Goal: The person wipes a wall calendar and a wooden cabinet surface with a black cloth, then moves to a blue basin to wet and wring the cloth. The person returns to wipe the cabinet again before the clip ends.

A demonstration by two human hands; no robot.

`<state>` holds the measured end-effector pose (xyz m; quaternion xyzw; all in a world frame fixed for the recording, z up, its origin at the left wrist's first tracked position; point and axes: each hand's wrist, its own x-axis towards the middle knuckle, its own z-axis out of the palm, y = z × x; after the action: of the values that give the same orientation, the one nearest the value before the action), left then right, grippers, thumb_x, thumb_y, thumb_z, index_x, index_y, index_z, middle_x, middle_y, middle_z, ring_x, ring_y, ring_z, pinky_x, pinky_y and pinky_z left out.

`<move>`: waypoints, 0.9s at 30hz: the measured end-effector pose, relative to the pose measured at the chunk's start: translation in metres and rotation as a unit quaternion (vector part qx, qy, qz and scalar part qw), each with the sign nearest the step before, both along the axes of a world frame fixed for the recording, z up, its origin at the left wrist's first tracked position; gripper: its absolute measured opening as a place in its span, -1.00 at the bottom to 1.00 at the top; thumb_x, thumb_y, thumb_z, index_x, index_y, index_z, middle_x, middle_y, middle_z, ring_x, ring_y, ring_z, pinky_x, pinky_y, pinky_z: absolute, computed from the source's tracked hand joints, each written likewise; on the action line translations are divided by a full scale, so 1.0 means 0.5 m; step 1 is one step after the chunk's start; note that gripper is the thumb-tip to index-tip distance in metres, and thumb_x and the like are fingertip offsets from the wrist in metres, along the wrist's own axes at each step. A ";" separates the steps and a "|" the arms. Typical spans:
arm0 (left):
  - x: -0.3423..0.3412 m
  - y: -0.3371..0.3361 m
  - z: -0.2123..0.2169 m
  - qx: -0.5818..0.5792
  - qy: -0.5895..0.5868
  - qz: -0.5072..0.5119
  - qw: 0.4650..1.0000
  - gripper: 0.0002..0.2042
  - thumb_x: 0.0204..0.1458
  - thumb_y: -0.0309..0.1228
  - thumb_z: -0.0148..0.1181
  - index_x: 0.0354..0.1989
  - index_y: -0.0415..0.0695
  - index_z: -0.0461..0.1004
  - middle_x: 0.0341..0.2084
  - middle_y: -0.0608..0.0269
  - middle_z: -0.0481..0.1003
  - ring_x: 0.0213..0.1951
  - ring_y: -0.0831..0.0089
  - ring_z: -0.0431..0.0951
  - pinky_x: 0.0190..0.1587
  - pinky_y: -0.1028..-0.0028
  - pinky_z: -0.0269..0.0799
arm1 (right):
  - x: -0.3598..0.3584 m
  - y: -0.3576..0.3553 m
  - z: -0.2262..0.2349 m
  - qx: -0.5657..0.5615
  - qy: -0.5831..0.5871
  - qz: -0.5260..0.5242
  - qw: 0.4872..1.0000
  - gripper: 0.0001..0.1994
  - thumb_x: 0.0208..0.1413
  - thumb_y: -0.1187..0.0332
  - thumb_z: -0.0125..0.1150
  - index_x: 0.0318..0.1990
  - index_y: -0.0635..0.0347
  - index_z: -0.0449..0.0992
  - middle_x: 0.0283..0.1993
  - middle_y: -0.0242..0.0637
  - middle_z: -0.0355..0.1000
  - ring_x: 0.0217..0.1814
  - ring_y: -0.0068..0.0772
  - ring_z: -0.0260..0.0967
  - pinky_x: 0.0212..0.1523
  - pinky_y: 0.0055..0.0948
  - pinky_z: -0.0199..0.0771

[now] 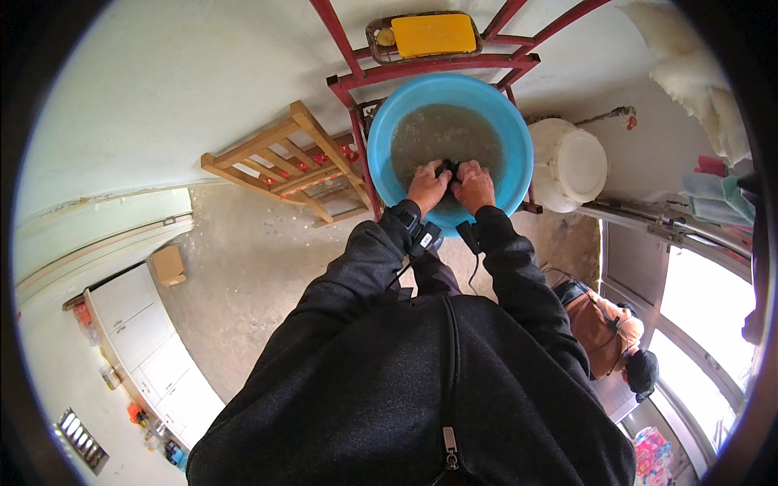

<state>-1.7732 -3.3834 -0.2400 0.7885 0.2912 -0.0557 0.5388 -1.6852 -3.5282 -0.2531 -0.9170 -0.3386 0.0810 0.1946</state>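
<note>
A large light-blue plastic basin [519, 154] holds murky, greyish, sudsy water [446, 130]. Both my hands are together at its near side, fingers curled around a small dark, wet piece that looks like cloth [448, 168]. My left hand [429, 188] grips it from the left, knuckles up. From the right, my right hand [474, 186] closes on the same piece, close beside the left. Its lower part is hidden by my hands and the cloudy water, so its exact kind does not show.
A red metal stand [356, 79] surrounds the basin; its upper shelf carries a dark tray with a yellow rectangular thing [434, 35]. Left stands a wooden slatted rack [304, 158]; right, a lidded white bucket [579, 166]. A person in orange [604, 332] is at the lower right.
</note>
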 end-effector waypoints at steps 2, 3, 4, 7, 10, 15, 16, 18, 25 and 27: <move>0.005 -0.012 0.002 -0.122 0.012 0.052 0.991 -0.39 0.35 -0.08 0.20 0.40 -0.29 0.42 0.22 -0.20 0.54 0.28 -0.03 0.53 0.35 0.22 0.37 | 0.004 0.009 -0.007 0.093 0.148 -0.087 0.981 -0.74 0.05 0.19 0.48 -0.26 0.19 0.67 -0.12 -0.08 0.64 -0.12 0.18 0.61 -0.08 0.00 0.64; 0.008 -0.015 0.008 -0.156 0.015 0.083 0.984 -0.45 0.39 -0.08 0.16 0.36 -0.25 0.45 0.18 -0.12 0.56 0.25 0.07 0.54 0.31 0.24 0.38 | 0.008 0.011 -0.002 0.152 0.219 -0.119 0.956 -0.74 0.03 0.22 0.48 -0.23 0.21 0.69 -0.34 -0.15 0.62 -0.19 0.10 0.62 -0.21 -0.16 0.65; 0.010 -0.016 0.017 -0.122 -0.023 0.093 0.988 -0.48 0.40 -0.08 0.15 0.33 -0.24 0.47 0.17 -0.11 0.57 0.24 0.08 0.55 0.29 0.24 0.39 | 0.010 0.013 0.007 0.225 0.248 -0.108 0.936 -0.73 0.03 0.23 0.48 -0.22 0.23 0.69 -0.35 -0.15 0.62 -0.21 0.04 0.62 -0.25 -0.21 0.63; 0.018 -0.019 0.050 -0.110 -0.072 0.160 0.978 -0.60 0.43 -0.11 0.10 0.15 -0.23 0.52 0.09 -0.12 0.58 0.17 0.00 0.57 0.21 0.17 0.42 | 0.005 0.017 0.045 0.367 0.500 -0.259 0.740 -0.78 0.12 0.34 0.41 -0.18 0.32 0.65 -0.28 -0.16 0.59 -0.21 -0.24 0.57 -0.41 -0.39 0.57; 0.029 -0.028 0.076 -0.001 -0.110 0.127 0.986 -0.61 0.43 -0.11 0.11 0.10 -0.23 0.51 0.05 -0.16 0.57 0.11 -0.09 0.58 0.16 0.13 0.44 | -0.015 0.021 0.069 0.257 0.242 -0.118 0.928 -0.80 0.26 0.44 0.24 -0.01 0.23 0.62 -0.09 -0.09 0.56 -0.08 -0.01 0.58 -0.20 -0.22 0.64; 0.043 -0.008 0.075 0.002 -0.101 0.126 0.987 -0.63 0.42 -0.13 0.11 -0.03 -0.26 0.55 -0.17 -0.22 0.63 -0.03 -0.18 0.62 0.04 0.05 0.48 | -0.016 0.045 0.056 0.180 0.008 -0.035 0.983 -0.73 0.28 0.48 0.13 0.09 0.18 0.59 0.04 0.09 0.51 0.01 0.26 0.52 0.03 0.06 0.55; 0.043 0.006 0.071 0.053 -0.130 0.086 0.986 -0.65 0.41 -0.14 0.13 -0.04 -0.25 0.55 -0.18 -0.20 0.65 -0.06 -0.21 0.63 0.01 0.01 0.50 | -0.014 0.046 0.053 0.192 -0.007 -0.014 0.981 -0.73 0.28 0.48 0.14 0.10 0.16 0.59 0.04 0.07 0.51 0.01 0.25 0.52 0.04 0.05 0.55; 0.037 0.021 0.067 0.055 -0.138 0.062 0.987 -0.64 0.40 -0.13 0.13 -0.06 -0.24 0.56 -0.19 -0.19 0.65 -0.07 -0.22 0.63 -0.01 0.00 0.51 | -0.005 0.044 0.054 0.194 -0.048 0.012 0.980 -0.72 0.28 0.47 0.14 0.11 0.14 0.59 0.04 0.04 0.51 0.03 0.24 0.52 0.07 0.04 0.55; 0.026 0.049 0.069 0.090 -0.064 0.019 0.994 -0.68 0.20 -0.21 0.34 -0.01 -0.15 0.58 -0.17 -0.01 0.60 0.00 -0.09 0.62 0.05 0.02 0.52 | 0.039 0.006 0.087 0.083 -0.047 0.104 0.990 -0.75 0.31 0.30 0.21 0.06 0.04 0.66 0.15 -0.16 0.51 0.23 0.10 0.50 0.21 -0.07 0.57; 0.021 0.050 0.062 0.149 -0.053 -0.031 0.987 -0.66 0.12 -0.27 0.41 0.03 -0.11 0.57 -0.14 0.05 0.58 0.05 -0.09 0.60 0.07 -0.01 0.54 | 0.027 0.001 0.084 0.006 -0.003 0.015 1.000 -0.80 0.25 0.29 0.31 -0.01 0.00 0.65 0.18 -0.18 0.47 0.26 0.05 0.48 0.20 -0.08 0.57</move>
<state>-1.7629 -3.3583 -0.2089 0.8707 0.2426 0.0133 0.4275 -1.6717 -3.5276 -0.2110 -0.9109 -0.3533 0.0796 0.1976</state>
